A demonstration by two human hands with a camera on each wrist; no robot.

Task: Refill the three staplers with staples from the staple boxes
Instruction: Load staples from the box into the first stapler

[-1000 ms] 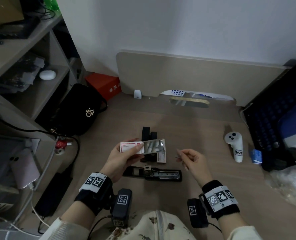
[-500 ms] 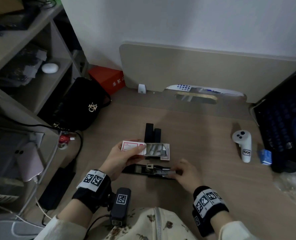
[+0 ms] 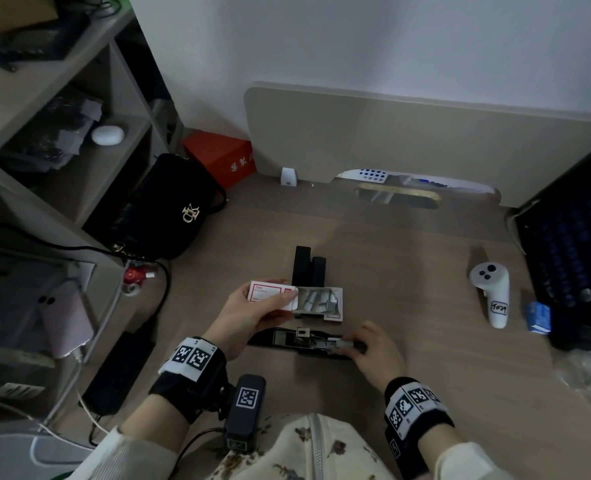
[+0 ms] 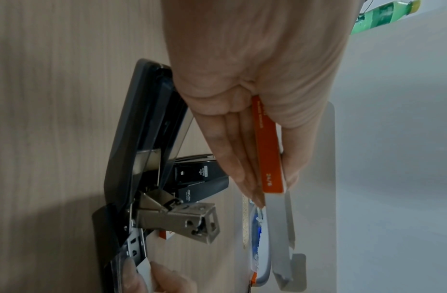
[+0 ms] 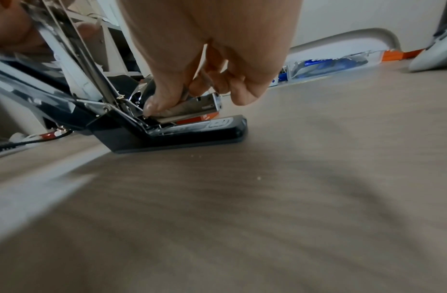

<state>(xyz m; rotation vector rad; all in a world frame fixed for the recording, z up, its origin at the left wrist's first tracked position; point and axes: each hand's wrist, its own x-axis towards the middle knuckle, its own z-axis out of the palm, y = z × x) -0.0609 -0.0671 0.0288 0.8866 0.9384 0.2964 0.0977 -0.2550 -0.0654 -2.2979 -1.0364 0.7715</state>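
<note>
My left hand (image 3: 287,299) holds a red-and-white staple box (image 3: 268,294) above the desk, thumb on top; its tray (image 3: 318,300) is slid out and shows silver staples. In the left wrist view the box's orange side (image 4: 270,150) sits between thumb and fingers. Below it a black stapler (image 3: 287,341) lies opened flat. My right hand (image 3: 351,344) pinches a staple strip (image 5: 182,109) against the stapler's metal magazine (image 5: 205,103). Two more black staplers (image 3: 309,268) stand behind the box. A second staple box lies under the tray, mostly hidden.
A white controller (image 3: 491,292) and a small blue box (image 3: 538,317) lie at the right, beside a dark keyboard (image 3: 571,258). A black handbag (image 3: 162,209) and red box (image 3: 223,155) stand at the back left. Shelves and cables fill the left side.
My right hand came down from beside the box to the open stapler's magazine, carrying the strip. The left hand has lowered the box slightly.
</note>
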